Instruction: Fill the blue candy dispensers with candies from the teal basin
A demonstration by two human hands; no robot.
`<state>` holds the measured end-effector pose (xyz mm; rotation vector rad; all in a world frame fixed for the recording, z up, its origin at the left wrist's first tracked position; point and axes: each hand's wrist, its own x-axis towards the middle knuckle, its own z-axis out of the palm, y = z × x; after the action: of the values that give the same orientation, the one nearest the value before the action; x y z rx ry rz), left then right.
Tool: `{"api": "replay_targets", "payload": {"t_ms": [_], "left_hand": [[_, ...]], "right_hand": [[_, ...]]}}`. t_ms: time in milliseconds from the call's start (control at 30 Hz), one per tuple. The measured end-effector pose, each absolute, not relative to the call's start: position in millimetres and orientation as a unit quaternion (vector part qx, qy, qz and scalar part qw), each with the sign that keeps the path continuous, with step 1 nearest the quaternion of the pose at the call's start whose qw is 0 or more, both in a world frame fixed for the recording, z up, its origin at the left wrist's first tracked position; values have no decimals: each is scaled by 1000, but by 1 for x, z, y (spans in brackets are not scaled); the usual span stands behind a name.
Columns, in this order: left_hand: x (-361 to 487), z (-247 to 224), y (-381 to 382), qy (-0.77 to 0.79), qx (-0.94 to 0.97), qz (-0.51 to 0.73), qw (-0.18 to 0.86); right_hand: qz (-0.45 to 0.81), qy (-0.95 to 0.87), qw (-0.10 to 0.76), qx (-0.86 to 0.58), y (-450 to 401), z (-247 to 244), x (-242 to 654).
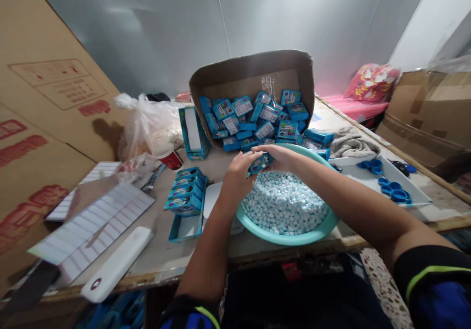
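Note:
A small blue box (pixel 261 163) is held between both hands above the back left rim of a turquoise basin (pixel 290 239). My left hand (pixel 241 172) grips its left side, and my right hand (pixel 277 157) has its fingers across the top and right side. Small white and pale blue candies (pixel 287 206) fill much of the basin. Behind it, a tipped cardboard carton (pixel 253 64) holds several blue boxes (pixel 267 114). To the left, a display tray (pixel 178 228) carries a row of upright blue boxes (pixel 186 190).
A white tray (pixel 360 177) with blue rings (pixel 395 191) and a grey cloth (pixel 353 145) lie right. Leftward are an empty display box (pixel 192 130), a paper cup (pixel 171 158), plastic bags (pixel 147 123), striped sheets (pixel 99 211), a white elongated object (pixel 117 265) and a large carton (pixel 44 98).

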<state>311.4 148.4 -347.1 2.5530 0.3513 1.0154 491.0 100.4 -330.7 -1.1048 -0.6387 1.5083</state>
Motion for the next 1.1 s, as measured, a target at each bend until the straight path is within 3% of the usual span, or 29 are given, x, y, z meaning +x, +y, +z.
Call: {"api": "replay_targets", "payload": {"t_ms": [200, 333, 567, 900, 1100], "left_hand": [[311, -354, 152, 207, 903, 339, 164], [311, -358, 152, 249, 884, 365, 156], [313, -364, 156, 291, 845, 412, 177], [313, -364, 160, 260, 849, 415, 196], [314, -367, 160, 285, 861, 376, 189]], "right_hand": [[507, -278, 635, -512, 107, -340, 489], [440, -359, 691, -446, 108, -346, 492], [382, -443, 701, -408, 108, -347, 492], [362, -349, 773, -386, 104, -344, 487], [439, -207, 809, -331, 111, -340, 496]]}}
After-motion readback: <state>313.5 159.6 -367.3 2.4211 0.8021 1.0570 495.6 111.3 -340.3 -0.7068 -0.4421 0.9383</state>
